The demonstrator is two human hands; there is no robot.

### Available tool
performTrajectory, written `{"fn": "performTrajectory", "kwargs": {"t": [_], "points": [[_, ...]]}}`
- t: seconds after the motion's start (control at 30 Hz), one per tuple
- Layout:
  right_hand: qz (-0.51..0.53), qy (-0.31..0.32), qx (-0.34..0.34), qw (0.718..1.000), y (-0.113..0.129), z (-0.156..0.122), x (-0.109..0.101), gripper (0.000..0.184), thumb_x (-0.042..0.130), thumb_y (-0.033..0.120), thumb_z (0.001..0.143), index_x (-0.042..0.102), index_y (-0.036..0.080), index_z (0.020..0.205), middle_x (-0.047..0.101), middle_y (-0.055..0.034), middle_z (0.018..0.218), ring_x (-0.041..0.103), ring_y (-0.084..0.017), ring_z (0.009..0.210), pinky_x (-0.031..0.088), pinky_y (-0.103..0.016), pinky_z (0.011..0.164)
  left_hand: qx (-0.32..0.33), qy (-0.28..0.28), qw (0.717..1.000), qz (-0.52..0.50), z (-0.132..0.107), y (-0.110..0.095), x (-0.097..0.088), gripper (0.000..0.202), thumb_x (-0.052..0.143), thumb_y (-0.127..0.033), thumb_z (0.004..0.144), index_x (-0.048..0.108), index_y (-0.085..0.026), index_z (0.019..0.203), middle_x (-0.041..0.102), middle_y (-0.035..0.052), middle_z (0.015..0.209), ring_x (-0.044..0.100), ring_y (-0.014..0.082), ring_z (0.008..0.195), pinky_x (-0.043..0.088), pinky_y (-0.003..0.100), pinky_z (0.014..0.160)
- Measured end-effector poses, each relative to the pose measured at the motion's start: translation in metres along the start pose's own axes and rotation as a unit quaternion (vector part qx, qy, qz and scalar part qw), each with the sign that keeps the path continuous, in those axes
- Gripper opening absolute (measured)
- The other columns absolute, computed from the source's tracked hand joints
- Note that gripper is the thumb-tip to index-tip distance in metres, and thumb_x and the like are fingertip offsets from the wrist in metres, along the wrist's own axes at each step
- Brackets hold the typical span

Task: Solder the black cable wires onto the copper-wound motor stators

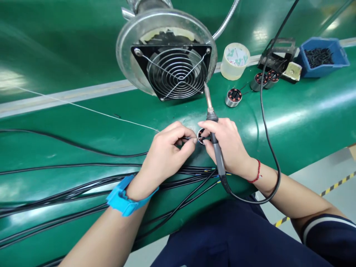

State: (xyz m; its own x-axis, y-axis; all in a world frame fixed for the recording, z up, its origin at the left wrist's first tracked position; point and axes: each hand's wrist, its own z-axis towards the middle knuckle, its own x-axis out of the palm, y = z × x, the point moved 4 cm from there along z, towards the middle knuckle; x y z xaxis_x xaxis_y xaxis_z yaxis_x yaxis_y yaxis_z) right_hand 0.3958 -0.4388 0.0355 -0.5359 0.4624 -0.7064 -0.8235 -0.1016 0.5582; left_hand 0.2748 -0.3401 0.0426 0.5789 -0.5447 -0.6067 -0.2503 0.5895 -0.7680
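My left hand (168, 150) pinches a thin black cable (187, 138) between thumb and fingers, its tip at a small round motor part (199, 134). This part has a silver rim and is partly hidden by my fingers. My right hand (230, 142) holds a soldering iron (219, 157) against the palm side, its metal tip pointing up and away from the work. The right fingertips also touch the motor part. A thin pale wire (111, 115) runs from the left to behind my left hand. Several black cables (111, 181) with coloured ends lie below my hands.
A round fume extractor with a fan grille (180, 76) hangs above the hands. Further right are several motor parts (233, 97), a tape roll (235, 61), an iron stand (278, 55), a yellowish sponge (292, 71) and a blue bin (319, 68) of small black pieces. The iron's cord (263, 107) loops around my right forearm.
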Motion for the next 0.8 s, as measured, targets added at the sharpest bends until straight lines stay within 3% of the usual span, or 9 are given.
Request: {"fn": "performTrajectory", "kwargs": {"t": [0.23, 0.4, 0.6, 0.8], "points": [[0.041, -0.031, 0.005, 0.999, -0.009, 0.004, 0.005, 0.037, 0.056, 0.014, 0.090, 0.052, 0.023, 0.125, 0.070, -0.0005, 0.089, 0.055, -0.024, 0.093, 0.043, -0.038, 0.085, -0.084, 0.032, 0.992, -0.087, -0.001, 0.003, -0.001, 0.013, 0.057, -0.023, 0.086, 0.067, -0.019, 0.077, 0.063, -0.0017, 0.072, 0.053, 0.0111, 0.065, 0.041, 0.025, 0.060], [0.062, -0.080, -0.008, 0.995, -0.009, 0.001, 0.000, 0.044, 0.058, 0.014, 0.088, 0.047, 0.026, 0.129, 0.067, -0.0005, 0.091, 0.055, -0.023, 0.091, 0.045, -0.040, 0.084, -0.148, 0.014, 0.973, -0.174, -0.003, 0.004, -0.002, 0.009, 0.060, -0.025, 0.082, 0.065, -0.019, 0.086, 0.064, -0.0005, 0.074, 0.057, 0.0121, 0.066, 0.044, 0.025, 0.060], [0.080, -0.081, -0.046, 0.992, 0.003, -0.003, -0.006, 0.049, 0.053, 0.007, 0.083, 0.045, 0.027, 0.127, 0.067, 0.0017, 0.088, 0.056, -0.021, 0.088, 0.045, -0.039, 0.083, -0.149, 0.003, 0.972, -0.181, -0.004, 0.006, -0.002, 0.007, 0.060, -0.024, 0.081, 0.057, -0.019, 0.077, 0.056, -0.0028, 0.065, 0.049, 0.0098, 0.057, 0.040, 0.023, 0.053], [0.083, -0.086, -0.050, 0.992, 0.005, -0.002, -0.007, 0.041, 0.057, 0.011, 0.087, 0.046, 0.025, 0.125, 0.067, 0.0024, 0.086, 0.056, -0.020, 0.085, 0.044, -0.037, 0.081, -0.117, 0.017, 0.982, -0.144, -0.008, 0.008, -0.002, 0.009, 0.058, -0.025, 0.086, 0.057, -0.019, 0.079, 0.056, -0.0024, 0.068, 0.051, 0.0104, 0.060, 0.042, 0.023, 0.055]]}}
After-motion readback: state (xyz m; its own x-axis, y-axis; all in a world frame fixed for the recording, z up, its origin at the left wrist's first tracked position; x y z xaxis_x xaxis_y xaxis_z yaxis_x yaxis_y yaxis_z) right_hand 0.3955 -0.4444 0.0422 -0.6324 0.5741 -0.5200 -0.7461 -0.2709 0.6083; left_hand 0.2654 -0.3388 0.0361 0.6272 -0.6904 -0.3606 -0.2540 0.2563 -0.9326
